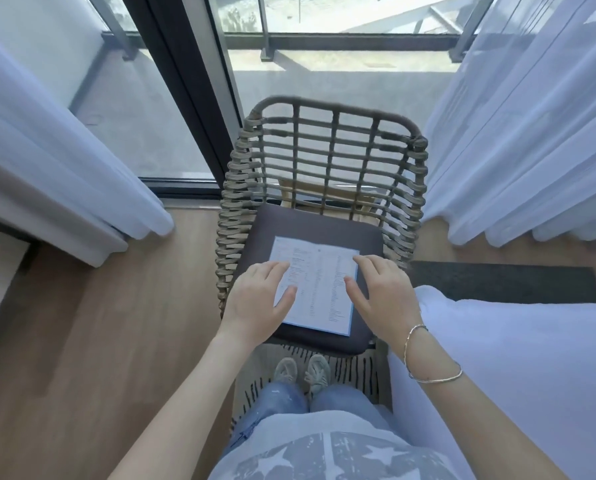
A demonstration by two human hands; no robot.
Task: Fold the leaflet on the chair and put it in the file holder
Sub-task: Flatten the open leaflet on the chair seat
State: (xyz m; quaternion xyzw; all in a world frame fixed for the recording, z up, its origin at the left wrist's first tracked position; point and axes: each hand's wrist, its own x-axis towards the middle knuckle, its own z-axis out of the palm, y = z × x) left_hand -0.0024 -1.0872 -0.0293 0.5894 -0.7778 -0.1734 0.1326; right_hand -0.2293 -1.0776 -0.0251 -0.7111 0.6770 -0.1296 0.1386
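Printed leaflet lies flat, seemingly unfolded, under hands.

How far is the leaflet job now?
Nothing looks finished. The leaflet lies on the chair cushion with no completed fold that I can see. The left hand and right hand are open over its sides, about to fold. Folding and filing remain; no file holder is in view.

One leaflet, one chair, two hands, two bracelets, two shoes.
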